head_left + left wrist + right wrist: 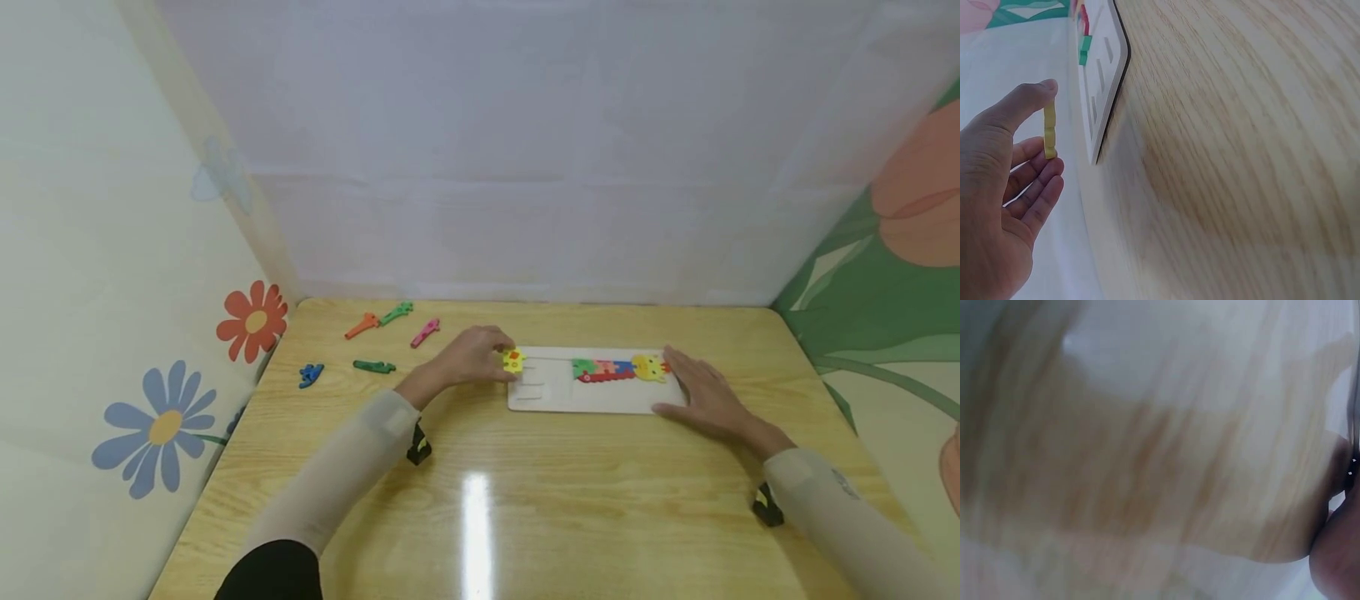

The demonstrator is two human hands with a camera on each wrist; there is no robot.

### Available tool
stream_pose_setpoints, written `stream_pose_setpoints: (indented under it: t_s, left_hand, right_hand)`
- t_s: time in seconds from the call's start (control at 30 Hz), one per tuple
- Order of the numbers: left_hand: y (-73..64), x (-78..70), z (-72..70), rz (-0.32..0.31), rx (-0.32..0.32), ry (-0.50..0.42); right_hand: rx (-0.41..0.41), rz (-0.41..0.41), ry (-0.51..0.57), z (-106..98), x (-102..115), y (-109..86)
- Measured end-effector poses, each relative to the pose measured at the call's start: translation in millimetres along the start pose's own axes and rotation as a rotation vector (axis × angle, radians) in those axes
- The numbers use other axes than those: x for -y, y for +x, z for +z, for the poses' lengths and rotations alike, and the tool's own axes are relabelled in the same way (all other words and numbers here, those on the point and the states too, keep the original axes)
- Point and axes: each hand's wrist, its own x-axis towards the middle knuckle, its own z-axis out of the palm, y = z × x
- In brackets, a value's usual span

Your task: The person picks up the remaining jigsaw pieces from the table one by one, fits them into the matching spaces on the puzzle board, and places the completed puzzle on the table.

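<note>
A flat yellow puzzle piece with orange spots (513,361) is pinched between the thumb and fingers of my left hand (472,357). In the left wrist view the same piece (1050,130) shows edge-on, held off the tabletop beside the board. The white puzzle board (555,400) carries a yellow giraffe head (649,367) at its right, joined by green, pink, blue and red pieces; its left part has bare grooves. My right hand (705,398) lies at the board's right end, fingers extended along the far corner and thumb at the near one.
To the left lie loose puzzle pieces: an orange one (362,326), a light green one (397,313), a pink one (425,333), a dark green one (373,367) and a blue one (311,375). A pale curtain (525,208) stands behind the wooden table (570,483).
</note>
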Motion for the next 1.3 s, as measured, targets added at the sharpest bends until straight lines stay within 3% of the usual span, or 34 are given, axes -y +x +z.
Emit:
stream_pose_setpoints:
  t_s: [0.6,0.93,1.3]
  left_hand:
    - [17.4,-12.0,11.0,0.023,-0.008,0.023]
    - [34.7,-18.3,23.0,0.067,0.001,0.046]
    - [47.0,-32.8,31.0,0.042,0.023,0.027]
  right_hand:
    - [-0.004,-0.008,-0.002,3.7,2.2,3.1]
    - [0.0,-0.004,-0.018,6.1,-3.2,2.8]
    - [0.002,0.011,-0.019,4.0,-2.0,1.3]
